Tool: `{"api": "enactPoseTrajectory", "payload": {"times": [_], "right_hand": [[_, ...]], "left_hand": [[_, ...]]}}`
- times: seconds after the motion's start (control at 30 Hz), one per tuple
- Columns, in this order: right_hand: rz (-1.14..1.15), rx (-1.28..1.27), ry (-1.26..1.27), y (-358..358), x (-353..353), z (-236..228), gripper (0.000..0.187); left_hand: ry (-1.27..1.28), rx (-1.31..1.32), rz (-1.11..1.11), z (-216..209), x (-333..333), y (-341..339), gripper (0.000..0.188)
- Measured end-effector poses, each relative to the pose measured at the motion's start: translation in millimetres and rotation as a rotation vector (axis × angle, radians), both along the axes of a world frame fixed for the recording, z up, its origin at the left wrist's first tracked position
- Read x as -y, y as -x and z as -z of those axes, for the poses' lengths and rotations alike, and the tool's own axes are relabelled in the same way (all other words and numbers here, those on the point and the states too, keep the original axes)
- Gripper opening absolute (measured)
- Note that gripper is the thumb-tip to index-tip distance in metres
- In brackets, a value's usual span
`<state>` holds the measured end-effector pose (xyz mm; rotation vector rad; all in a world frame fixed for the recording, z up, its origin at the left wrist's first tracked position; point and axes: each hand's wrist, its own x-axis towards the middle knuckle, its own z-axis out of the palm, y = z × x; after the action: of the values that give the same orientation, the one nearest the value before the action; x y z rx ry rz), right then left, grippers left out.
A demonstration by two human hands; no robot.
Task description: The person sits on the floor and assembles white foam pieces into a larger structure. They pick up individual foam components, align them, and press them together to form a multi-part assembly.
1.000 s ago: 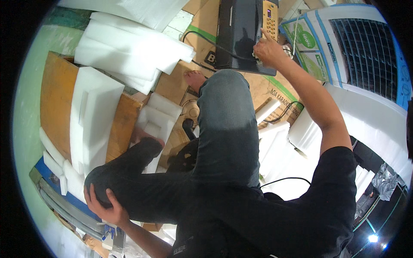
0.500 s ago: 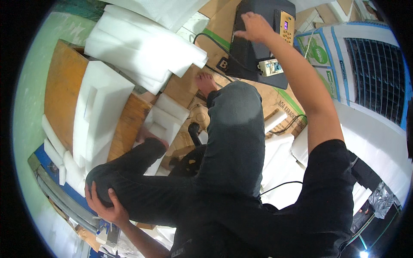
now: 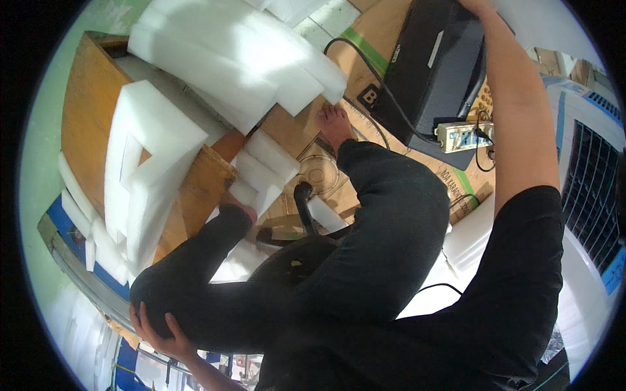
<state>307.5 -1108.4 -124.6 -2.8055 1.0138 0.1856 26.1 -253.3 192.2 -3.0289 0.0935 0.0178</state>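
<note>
My left hand (image 3: 162,337) rests on my bent left knee, its fingers spread and nothing in them. My right arm stretches to the far right, where my right hand (image 3: 478,5) meets the top edge of the picture. Its fingers are cut off there, beside the far end of a black box-shaped speaker (image 3: 424,72). Whether they grip it cannot be seen. A white power strip (image 3: 456,137) with a black plug in it lies against the speaker's near end. A black cable (image 3: 391,98) loops along the speaker's left side.
White foam blocks (image 3: 228,58) are piled at the far left, with another foam piece (image 3: 147,163) over a wooden box (image 3: 91,124). Flattened cardboard (image 3: 365,58) lies under the speaker. A black stool (image 3: 293,264) stands between my legs. A unit with a dark grille (image 3: 587,176) stands at right.
My right hand has moved from above the speaker's top to its far end. The speaker now shows a long dark side, with its gold control panel mostly hidden. My view has shifted; my left hand stays put.
</note>
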Motion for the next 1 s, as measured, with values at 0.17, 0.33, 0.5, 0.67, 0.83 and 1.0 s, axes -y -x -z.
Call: {"api": "enactPoseTrajectory", "payload": {"times": [0.17, 0.33, 0.5, 0.67, 0.83, 1.0], "right_hand": [[-0.011, -0.044, 0.081, -17.5, -12.5, 5.7, 0.092], [-0.213, 0.043, 0.144, -31.0, -36.7, 7.1, 0.089], [-0.353, 0.014, 0.086, -39.5, -94.0, 15.9, 0.095], [-0.512, 0.067, 0.092, -41.3, -168.1, 16.3, 0.096], [-0.561, 0.066, 0.043, -15.7, -212.4, 2.1, 0.097], [-0.558, 0.05, 0.048, -8.4, -208.2, 11.1, 0.097]], "left_hand": [[-0.004, 0.006, -0.004, -0.1, 4.8, -4.6, 0.05], [0.004, -0.002, -0.028, -2.4, 14.3, -12.1, 0.05], [0.071, -0.008, -0.061, -6.9, 30.1, -22.3, 0.052], [0.055, 0.004, -0.063, -4.2, 27.1, -24.8, 0.05], [0.111, 0.046, -0.058, -0.3, 20.3, -10.4, 0.05], [0.109, 0.055, -0.099, -2.6, 5.8, -8.7, 0.05]]}}
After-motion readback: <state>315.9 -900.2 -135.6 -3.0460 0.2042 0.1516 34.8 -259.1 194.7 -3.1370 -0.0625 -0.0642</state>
